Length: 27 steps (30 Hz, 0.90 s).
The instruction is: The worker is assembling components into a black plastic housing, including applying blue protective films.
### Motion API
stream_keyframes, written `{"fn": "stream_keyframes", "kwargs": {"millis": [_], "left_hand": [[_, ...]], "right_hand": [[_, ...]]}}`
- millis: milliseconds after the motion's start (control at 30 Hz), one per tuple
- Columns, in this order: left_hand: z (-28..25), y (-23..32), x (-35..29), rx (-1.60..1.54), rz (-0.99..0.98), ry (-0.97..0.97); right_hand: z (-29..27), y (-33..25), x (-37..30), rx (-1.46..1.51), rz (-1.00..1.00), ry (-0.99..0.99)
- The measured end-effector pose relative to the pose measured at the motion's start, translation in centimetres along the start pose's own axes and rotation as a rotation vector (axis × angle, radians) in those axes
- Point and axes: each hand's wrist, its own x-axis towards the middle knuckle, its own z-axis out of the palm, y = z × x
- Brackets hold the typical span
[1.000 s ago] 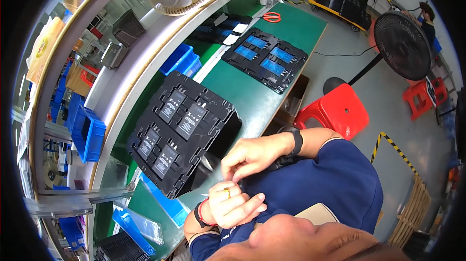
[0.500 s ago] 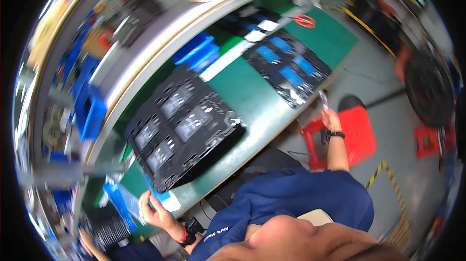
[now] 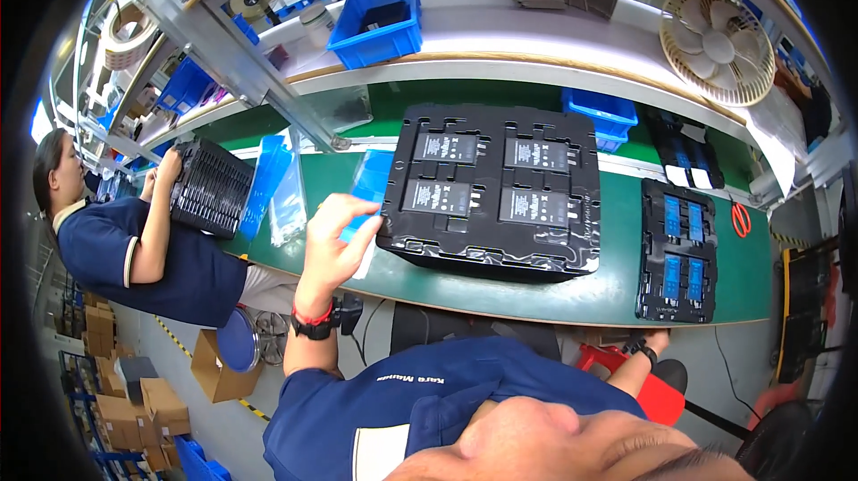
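Note:
A stack of black plastic trays (image 3: 487,244) stands on the green bench, its top tray bearing several flat dark battery packs (image 3: 536,156). My left hand (image 3: 331,244) is at the stack's left edge, thumb and forefinger apart, with their tips close to the tray rim; whether they touch it is unclear. Behind that hand lies a sheet of blue film (image 3: 371,179). My right hand (image 3: 659,338) is low by the bench's front edge, its fingers mostly hidden. On the bench just beyond it lies a black tray with blue-covered packs (image 3: 677,253).
A co-worker (image 3: 143,240) at the left handles another stack of black trays (image 3: 213,188). Red-handled scissors (image 3: 740,220) lie at the right end. Blue bins (image 3: 601,114) stand behind the stack. A shelf overhead carries a fan (image 3: 718,45) and a blue crate (image 3: 375,25). A red stool (image 3: 660,399) is below.
The view has turned, bringing the co-worker into fuller sight. My left hand has come up beside the tray stack. My right hand, earlier over the stool with a small clear piece, is now mostly hidden.

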Motion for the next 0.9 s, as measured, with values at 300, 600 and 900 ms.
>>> {"fn": "stream_keyframes", "kwargs": {"millis": [300,600,900], "left_hand": [[1.2,-0.6,6.0,0.119,0.042,-0.374],[1.2,-1.7,7.2,0.092,0.125,-0.447],[1.3,-1.4,6.4,-0.195,0.037,-0.391]], "right_hand": [[3.7,-22.8,-21.4,-0.153,-0.889,0.116],[24.6,-23.5,-45.3,-0.960,-1.512,-1.382],[31.0,-19.8,-46.7,-1.509,-1.497,-1.571]]}}
